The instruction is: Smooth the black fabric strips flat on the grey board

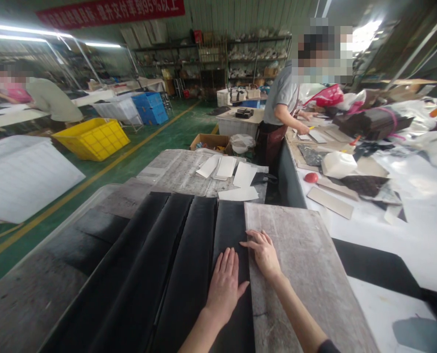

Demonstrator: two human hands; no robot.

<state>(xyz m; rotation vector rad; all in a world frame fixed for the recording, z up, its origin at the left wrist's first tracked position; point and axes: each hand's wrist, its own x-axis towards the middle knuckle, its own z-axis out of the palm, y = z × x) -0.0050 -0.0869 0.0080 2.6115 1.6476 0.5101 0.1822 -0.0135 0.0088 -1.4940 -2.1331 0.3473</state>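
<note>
Several long black strips of sheet material point(192, 260) lie side by side on a worn, stained board point(295, 260). My left hand point(223, 289) rests flat on the rightmost black strip point(232, 220), fingers stretched forward and thumb apart. Just to its right, my right hand point(264, 252) lies over that strip's right edge. Its fingertips touch the strip, the fingers are extended, and the palm is above the bare board. Neither hand grips anything. The strips' near ends run out of the bottom of the view.
White cards point(225, 167) lie on another board point(174, 169) beyond the strips. At right, a white-topped table point(372, 250) carries scraps, a white bottle point(339, 164) and a red round object point(311, 177). A co-worker point(282, 98) stands behind it. A yellow bin point(93, 137) stands left.
</note>
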